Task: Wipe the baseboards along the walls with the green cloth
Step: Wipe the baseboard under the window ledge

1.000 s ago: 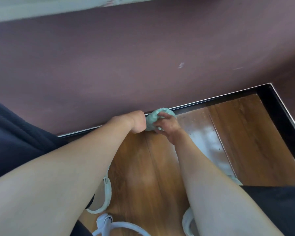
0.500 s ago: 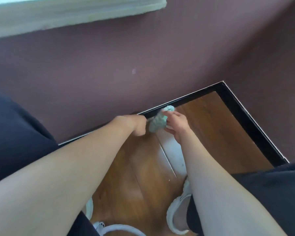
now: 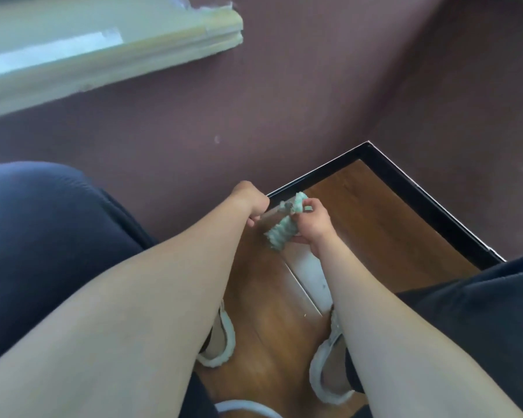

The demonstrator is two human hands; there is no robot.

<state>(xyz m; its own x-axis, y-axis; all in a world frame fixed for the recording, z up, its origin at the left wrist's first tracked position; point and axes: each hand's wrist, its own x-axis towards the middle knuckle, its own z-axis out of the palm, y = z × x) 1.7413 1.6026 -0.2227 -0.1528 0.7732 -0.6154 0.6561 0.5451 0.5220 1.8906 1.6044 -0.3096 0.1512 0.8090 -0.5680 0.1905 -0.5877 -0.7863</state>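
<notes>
The green cloth (image 3: 280, 234) is bunched into a roll, and my right hand (image 3: 314, 225) grips it from the right, just above the wooden floor. My left hand (image 3: 250, 204) is curled into a fist to the cloth's left. Its fingers pinch a thin pale strip that runs to the top of the cloth. The black baseboard (image 3: 317, 172) runs along the maroon wall right behind both hands. It meets a second black baseboard (image 3: 435, 208) at the corner on the right. The cloth looks slightly off the baseboard.
I am crouched, with dark-clothed knees at both sides and white slippers (image 3: 222, 342) (image 3: 329, 375) on the wooden floor (image 3: 375, 224). A pale window sill (image 3: 109, 52) juts out at the upper left. A white curved thing (image 3: 245, 408) lies at the bottom edge.
The view swung left, so the room corner now sits closer to the hands. The cloth came off the baseboard and is now held stretched between both hands.
</notes>
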